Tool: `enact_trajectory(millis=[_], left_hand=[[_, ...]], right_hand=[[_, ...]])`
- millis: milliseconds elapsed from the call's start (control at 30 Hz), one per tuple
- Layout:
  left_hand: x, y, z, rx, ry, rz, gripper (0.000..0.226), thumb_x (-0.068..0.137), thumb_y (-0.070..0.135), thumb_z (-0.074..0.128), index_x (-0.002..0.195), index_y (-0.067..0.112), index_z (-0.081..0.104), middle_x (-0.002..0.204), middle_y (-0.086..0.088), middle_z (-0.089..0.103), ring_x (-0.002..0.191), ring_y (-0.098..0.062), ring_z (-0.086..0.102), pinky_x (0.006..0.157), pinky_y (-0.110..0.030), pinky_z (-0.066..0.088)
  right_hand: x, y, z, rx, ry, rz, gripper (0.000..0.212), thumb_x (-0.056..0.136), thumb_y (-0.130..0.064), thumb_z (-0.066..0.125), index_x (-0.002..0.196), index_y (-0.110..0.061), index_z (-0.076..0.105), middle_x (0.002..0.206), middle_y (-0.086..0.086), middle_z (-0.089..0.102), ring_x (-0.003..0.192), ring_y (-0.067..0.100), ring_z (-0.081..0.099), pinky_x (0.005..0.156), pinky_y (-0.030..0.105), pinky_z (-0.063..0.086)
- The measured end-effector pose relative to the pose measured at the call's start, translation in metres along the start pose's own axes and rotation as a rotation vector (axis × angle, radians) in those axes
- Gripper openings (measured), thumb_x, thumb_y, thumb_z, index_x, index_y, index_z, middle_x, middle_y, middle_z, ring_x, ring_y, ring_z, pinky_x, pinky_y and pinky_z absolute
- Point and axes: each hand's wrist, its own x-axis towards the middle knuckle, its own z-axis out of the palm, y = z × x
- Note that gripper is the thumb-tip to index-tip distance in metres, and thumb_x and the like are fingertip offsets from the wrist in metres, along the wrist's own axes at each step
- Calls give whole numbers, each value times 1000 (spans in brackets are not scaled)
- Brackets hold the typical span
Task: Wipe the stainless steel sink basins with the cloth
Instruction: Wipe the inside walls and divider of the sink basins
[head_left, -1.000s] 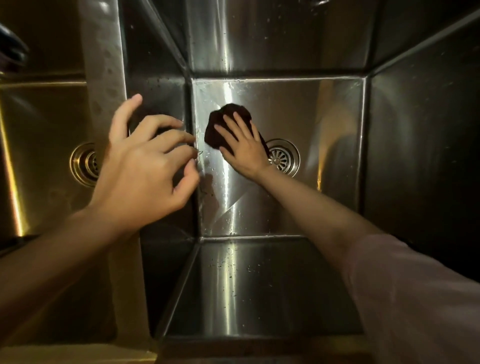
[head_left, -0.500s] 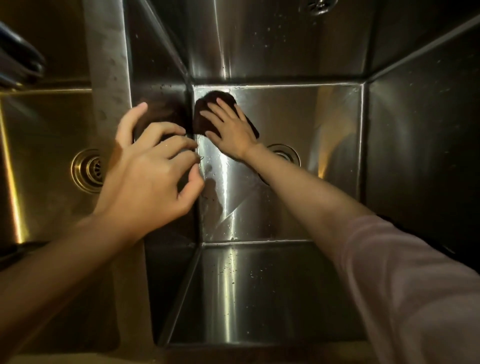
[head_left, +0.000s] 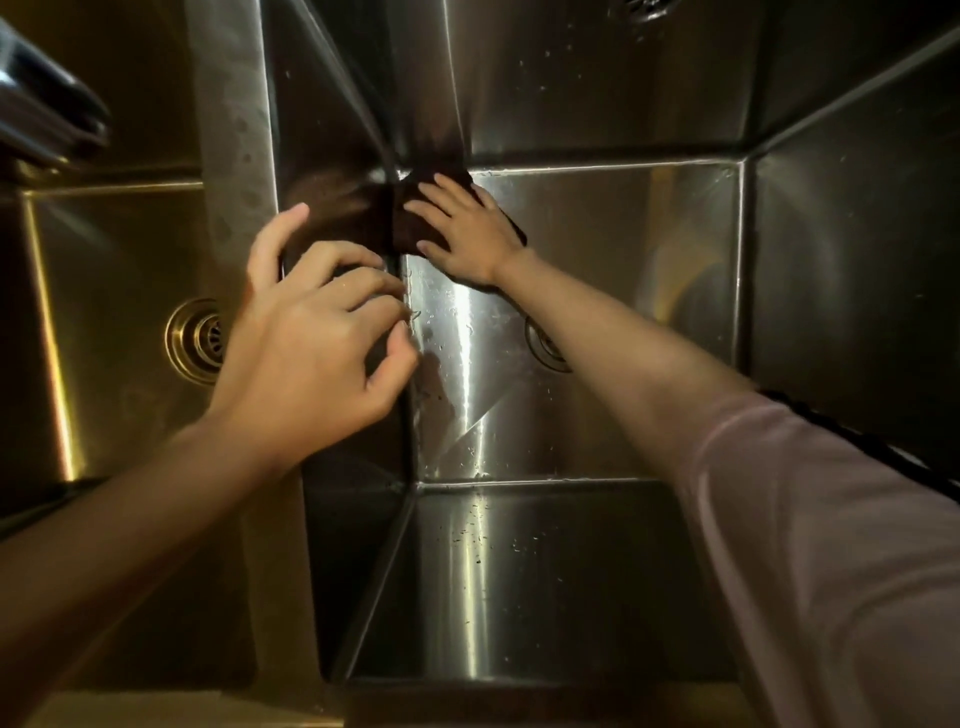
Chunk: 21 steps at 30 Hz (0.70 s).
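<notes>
I look down into the right stainless steel basin (head_left: 613, 249), deep and wet. My right hand (head_left: 467, 228) presses a dark cloth (head_left: 408, 228) flat with straight fingers into the far left corner of the basin floor. The cloth is mostly hidden under the hand. My left hand (head_left: 317, 353) hovers over the divider (head_left: 234, 130) between the two basins, fingers loosely curled and holding nothing. The right basin's drain (head_left: 543, 345) is partly hidden behind my right forearm.
The left basin (head_left: 114, 249) with its round drain (head_left: 195, 340) lies beyond the divider. A dark tap spout (head_left: 47, 114) juts in at the top left. An overflow grille (head_left: 644, 8) shows on the right basin's far wall.
My right hand has slid the cloth away from the drain, up and left into the basin's far left corner. My left hand has stayed over the divider.
</notes>
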Motion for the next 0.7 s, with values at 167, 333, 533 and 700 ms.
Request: enact_trajectory(millis=[167,333,533,700], left_hand=[[-2,-1,1,-3,17,11,36,94,27,46,86,10,76,96,-3,74,108,-24,61,116,-54,18],[-2,-2,1,-4,47,36,34,93,26,47,88,11,76,95,-2,74,106,-23,62,117,-51,18],[-2,-3,3,-9,61,41,33,92,26,47,87,14,77,94,1,74,105,-21,62,117,-48,17],[-2,-1,4,-17,68,39,33,92,26,47,88,12,77,94,-2,74,106,-23,62,117,-50,17]], right_hand=[[-77,-3,40,29,84,87,57,95,-55,36,148,-33,31,158,-3,25,149,19,12,119,46,15],[-61,17,27,19,10,20,59,94,-56,38,148,-34,29,159,-3,22,149,20,10,118,42,14],[-39,46,5,145,121,277,59,96,-54,35,149,-31,27,159,-1,20,149,20,8,120,46,14],[-105,31,36,142,198,431,56,98,-48,37,149,-27,29,159,3,21,149,24,10,120,47,12]])
